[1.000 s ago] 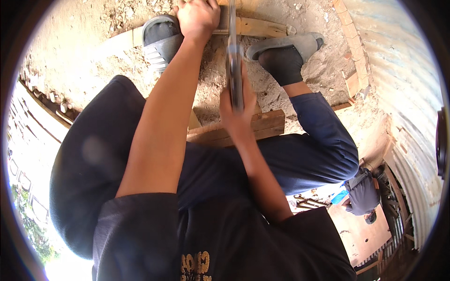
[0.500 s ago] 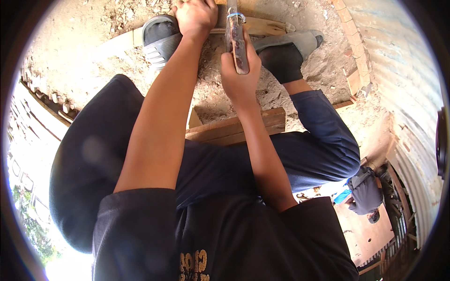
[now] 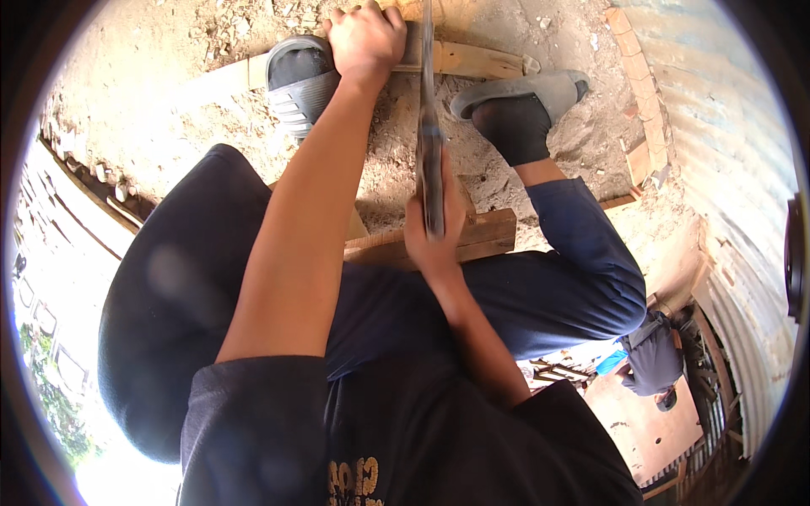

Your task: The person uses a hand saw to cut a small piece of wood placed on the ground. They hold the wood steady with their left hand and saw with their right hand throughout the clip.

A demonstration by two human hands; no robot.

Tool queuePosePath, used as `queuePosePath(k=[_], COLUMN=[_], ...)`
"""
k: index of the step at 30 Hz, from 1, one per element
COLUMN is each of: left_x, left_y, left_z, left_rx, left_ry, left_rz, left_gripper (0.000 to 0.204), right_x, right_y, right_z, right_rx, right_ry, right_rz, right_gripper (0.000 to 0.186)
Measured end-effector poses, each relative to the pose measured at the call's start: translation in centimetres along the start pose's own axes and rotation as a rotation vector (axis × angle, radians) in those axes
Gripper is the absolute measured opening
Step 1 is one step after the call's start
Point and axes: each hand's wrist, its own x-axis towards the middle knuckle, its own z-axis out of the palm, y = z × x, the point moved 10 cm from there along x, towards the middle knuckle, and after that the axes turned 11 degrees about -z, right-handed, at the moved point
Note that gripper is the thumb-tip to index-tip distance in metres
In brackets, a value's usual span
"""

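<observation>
My left hand point(image 3: 367, 38) is at the top of the view, its fingers bent over a dark piece of wood point(image 3: 411, 46) and pressing it down. Beside it, my right hand point(image 3: 437, 244) is wrapped round the handle of a handsaw point(image 3: 432, 181). The saw is seen edge-on, slightly smeared by motion, its thin blade running up past the wood and out of view. Under the dark piece lies a pale wooden plank point(image 3: 481, 61), crossing between my sandalled feet. The far ends of my left fingers and the blade's tip are cut off.
A wooden beam point(image 3: 489, 234) lies near my legs. My sandals point(image 3: 304, 84) flank the work on dusty ground. Corrugated metal sheeting point(image 3: 717, 110) rises at the right. Another person point(image 3: 654, 358) bends over a pale board point(image 3: 645, 426) at lower right.
My right hand has drawn the handsaw back toward my body, so more of the blade shows. My left hand stays on the wood. The view has shifted slightly.
</observation>
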Motion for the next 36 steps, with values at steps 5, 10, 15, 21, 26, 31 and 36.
queuePosePath(k=[5, 10, 15, 21, 26, 31, 36], left_x=[0.0, 0.1, 0.1, 0.1, 0.4, 0.3, 0.0], left_y=[0.1, 1.0, -0.5, -0.2, -0.4, -0.3, -0.1], left_z=[0.8, 0.3, 0.4, 0.3, 0.8, 1.4, 1.5], left_rx=[-0.012, -0.042, 0.006, 0.029, 0.045, 0.134, 0.122], left_ry=[-0.058, -0.021, -0.109, 0.004, -0.093, -0.123, -0.156], left_rz=[-0.018, 0.005, -0.075, 0.041, -0.08, -0.012, -0.093], left_gripper=[0.036, 0.035, 0.035, 0.037, 0.039, 0.046, 0.051], right_x=[5.4, 2.6, 2.8, 1.4, -0.4, 4.2, -1.4], right_y=[1.3, -0.7, -0.3, -1.5, -1.5, -0.8, -0.5], right_z=[1.3, -0.6, -0.1, -0.7, -1.4, 0.3, -1.0], right_rx=[0.2, 0.033, 0.126, 0.023, 0.073, 0.132, 0.105], right_ry=[-0.033, -0.059, -0.128, -0.061, -0.031, -0.041, -0.037], right_rz=[0.194, 0.086, 0.245, 0.097, 0.169, 0.187, 0.26], right_gripper=[0.057, 0.064, 0.064, 0.062, 0.063, 0.065, 0.066])
